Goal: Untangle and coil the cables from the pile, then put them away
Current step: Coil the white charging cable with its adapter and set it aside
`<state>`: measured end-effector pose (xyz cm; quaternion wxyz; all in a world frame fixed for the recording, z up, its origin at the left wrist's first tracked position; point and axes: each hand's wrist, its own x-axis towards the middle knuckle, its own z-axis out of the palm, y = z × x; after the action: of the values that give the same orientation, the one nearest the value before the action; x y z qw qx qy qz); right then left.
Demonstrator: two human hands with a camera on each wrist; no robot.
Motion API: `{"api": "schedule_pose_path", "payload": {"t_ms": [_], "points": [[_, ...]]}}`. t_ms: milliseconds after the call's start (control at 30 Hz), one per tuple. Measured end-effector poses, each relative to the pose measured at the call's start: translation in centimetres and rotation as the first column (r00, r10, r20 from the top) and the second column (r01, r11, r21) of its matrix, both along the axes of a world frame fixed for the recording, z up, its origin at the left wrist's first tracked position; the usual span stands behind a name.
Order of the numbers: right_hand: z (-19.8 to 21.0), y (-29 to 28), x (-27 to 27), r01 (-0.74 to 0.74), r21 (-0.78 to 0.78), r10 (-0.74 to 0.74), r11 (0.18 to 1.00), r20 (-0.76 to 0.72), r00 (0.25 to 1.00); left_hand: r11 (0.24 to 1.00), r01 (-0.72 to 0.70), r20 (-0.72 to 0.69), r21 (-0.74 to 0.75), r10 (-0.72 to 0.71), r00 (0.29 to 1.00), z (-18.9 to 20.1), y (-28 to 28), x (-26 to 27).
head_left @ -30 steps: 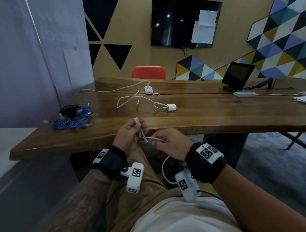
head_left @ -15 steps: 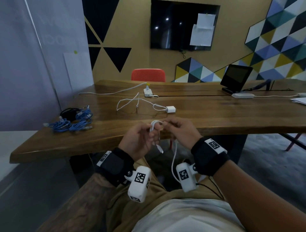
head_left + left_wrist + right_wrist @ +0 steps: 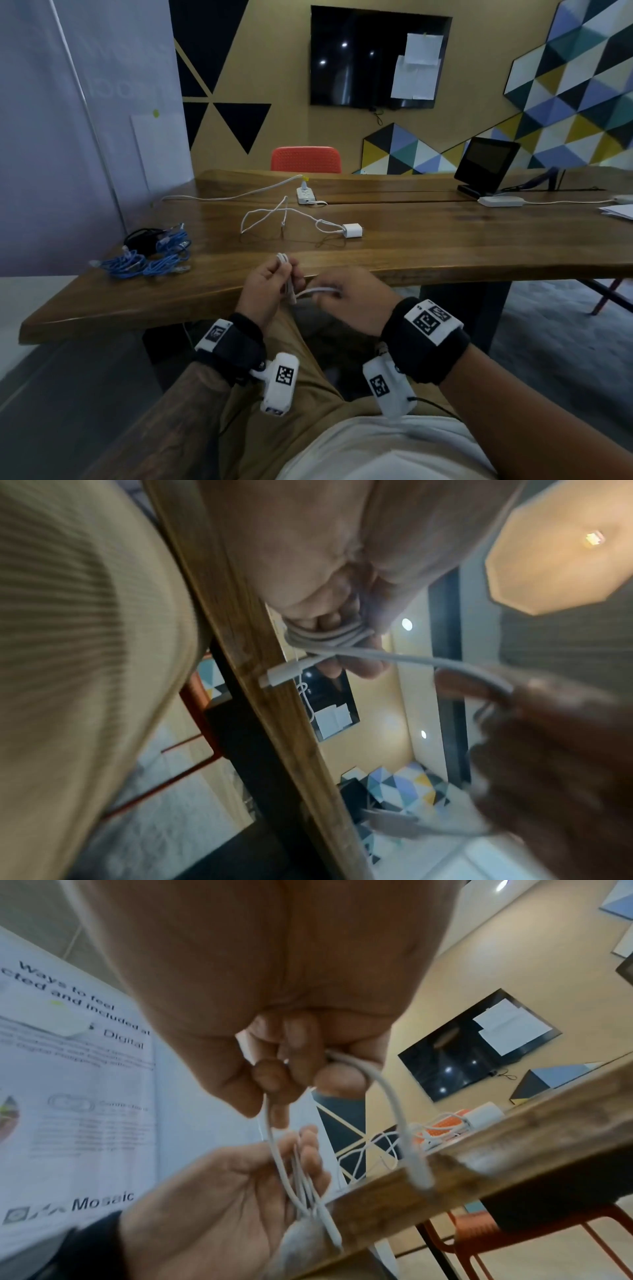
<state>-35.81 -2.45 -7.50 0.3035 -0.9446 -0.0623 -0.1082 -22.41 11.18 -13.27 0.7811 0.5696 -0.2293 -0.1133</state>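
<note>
— What's the left hand [image 3: 270, 291] got?

— A small bundle of the white cable [image 3: 317, 291], folded into loops. Fingers and thumb are curled round it, just off the near edge of the table [image 3: 445, 250], above the lap. One plug [image 3: 279, 677] pokes out below the fist.

— And the right hand [image 3: 356, 296]?

— It pinches the loose run of that same cable, fingers curled, close beside the left one. The free stretch lies nearly level between them, left to right, while the loops in the left fist stand roughly upright.

— So the next wrap goes crosswise?

— I'd say so: the right hand is the one carrying slack, so it would bring it over the bundle. How much tail is left I can't tell; it drops out of sight under the hand.

— Anything else waiting?

— Another white cable with a charger [image 3: 352, 230] lies farther back on the table, well apart from the hands, and blue cables [image 3: 147, 260] sit off to the left.
</note>
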Motion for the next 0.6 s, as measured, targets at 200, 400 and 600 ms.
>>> {"api": "schedule_pose_path", "payload": {"t_ms": [200, 400, 600], "points": [[0.7, -1.8, 0.3, 0.130, 0.168, -0.178, 0.977, 0.316, 0.932, 0.925, 0.335, 0.067, 0.179, -0.352, 0.934, 1.3, -0.5, -2.8], [-0.6, -2.6, 1.0, 0.030, 0.392, -0.127, 0.920, 0.226, 0.966, 0.819, 0.550, -0.165, -0.162, -0.572, 0.803, 2.9, -0.3, -3.9], [-1.4, -1.9, 1.1, -0.001, 0.426, -0.040, 0.905, 0.086, 0.995, 0.765, 0.526, -0.252, -0.372, -0.629, 0.736, 2.8, -0.4, -4.0]]}}
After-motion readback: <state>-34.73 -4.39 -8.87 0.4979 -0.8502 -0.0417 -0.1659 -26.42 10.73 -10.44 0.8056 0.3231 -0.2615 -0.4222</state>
